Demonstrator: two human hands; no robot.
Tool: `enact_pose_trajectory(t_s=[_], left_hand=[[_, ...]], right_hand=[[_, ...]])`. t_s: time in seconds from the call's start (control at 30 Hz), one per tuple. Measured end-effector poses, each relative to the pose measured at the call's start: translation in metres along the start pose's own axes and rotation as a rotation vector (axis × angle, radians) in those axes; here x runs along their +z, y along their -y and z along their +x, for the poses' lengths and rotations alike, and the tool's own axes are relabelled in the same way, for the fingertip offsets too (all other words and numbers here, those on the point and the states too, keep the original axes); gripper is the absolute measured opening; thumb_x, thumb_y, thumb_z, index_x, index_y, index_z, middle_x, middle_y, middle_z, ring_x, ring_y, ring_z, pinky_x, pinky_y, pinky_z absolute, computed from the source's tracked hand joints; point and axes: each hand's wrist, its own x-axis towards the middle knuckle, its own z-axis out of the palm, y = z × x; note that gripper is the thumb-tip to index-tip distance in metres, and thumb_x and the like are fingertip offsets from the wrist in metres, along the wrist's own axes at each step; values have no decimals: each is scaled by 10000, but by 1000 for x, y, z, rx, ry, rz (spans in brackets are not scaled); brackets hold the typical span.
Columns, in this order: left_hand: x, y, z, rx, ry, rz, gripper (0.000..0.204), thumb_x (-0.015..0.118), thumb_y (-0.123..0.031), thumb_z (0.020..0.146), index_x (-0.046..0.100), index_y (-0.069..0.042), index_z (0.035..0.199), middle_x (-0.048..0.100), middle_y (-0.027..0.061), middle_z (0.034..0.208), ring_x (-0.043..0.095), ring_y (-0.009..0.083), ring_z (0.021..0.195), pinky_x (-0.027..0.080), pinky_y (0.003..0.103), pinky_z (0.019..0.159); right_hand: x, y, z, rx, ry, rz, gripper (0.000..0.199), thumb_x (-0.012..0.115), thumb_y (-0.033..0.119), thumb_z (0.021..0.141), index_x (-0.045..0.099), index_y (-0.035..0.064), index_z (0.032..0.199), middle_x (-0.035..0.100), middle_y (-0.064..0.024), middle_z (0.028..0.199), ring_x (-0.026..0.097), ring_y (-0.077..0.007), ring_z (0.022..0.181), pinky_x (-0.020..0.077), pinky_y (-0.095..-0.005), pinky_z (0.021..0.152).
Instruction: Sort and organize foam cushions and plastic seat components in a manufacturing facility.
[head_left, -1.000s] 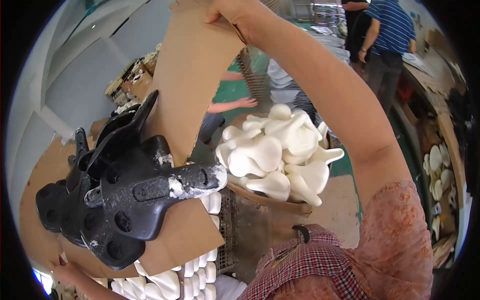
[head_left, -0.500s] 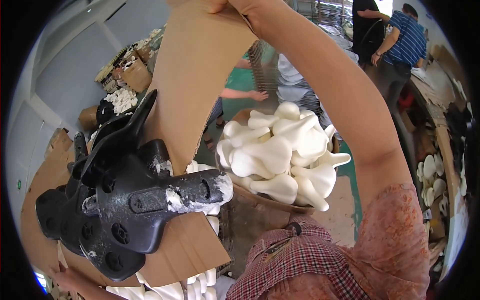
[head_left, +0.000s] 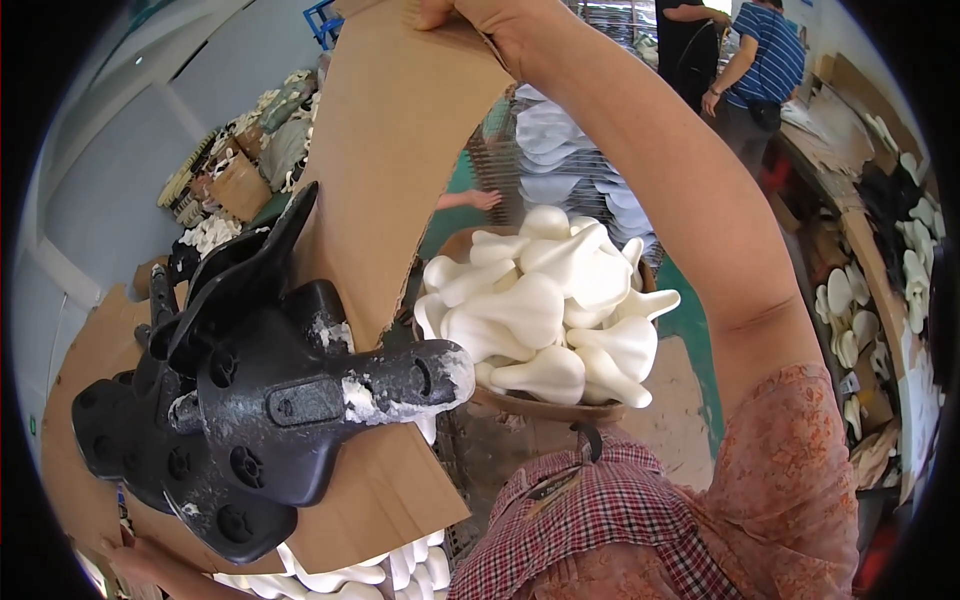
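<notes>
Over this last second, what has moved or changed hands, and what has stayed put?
The view has shifted, so the basket of white moulded pieces sits lower and further right in the picture. The right hand keeps its grip on the top edge of the cardboard sheet; the left hand stays at its lower corner. Nothing was released. The black device is unchanged.

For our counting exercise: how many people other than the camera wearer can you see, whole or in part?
3. A person in a striped shirt and a person in black stand top right; a reaching hand shows behind the cardboard sheet. Others may be hidden.
</notes>
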Motion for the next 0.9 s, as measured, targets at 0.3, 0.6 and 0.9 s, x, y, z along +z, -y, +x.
enact_pose_trajectory(t_s=[0.3, 0.6, 0.9], left_hand=[[37, 21, 19, 60, -95, 34, 367, 504, -205, 872, 543, -120, 1228, 664, 88, 993, 637, 245, 895, 492, 337, 728], [72, 70, 20, 55, -181, -275, 333, 531, -234, 850, 579, -69, 1135, 665, 94, 933, 628, 233, 833, 482, 356, 705], [47, 88, 1, 0, -295, -447, 334, 541, -214, 803, 561, 1, 1059, 645, 125, 902, 595, 251, 802, 465, 380, 690]], right_hand=[[-2, 0, 2, -25, 37, -44, 533, 476, -110, 600, 570, -13, 1115, 587, -171, 914, 584, -283, 782, 504, -375, 688], [15, 3, -6, -60, -295, -335, 538, 472, -111, 599, 568, -15, 1119, 589, -170, 928, 584, -278, 781, 503, -368, 677], [-54, -14, 56, 208, 598, 534, 564, 478, -108, 603, 554, -5, 1152, 584, -182, 920, 587, -286, 749, 507, -388, 641]])
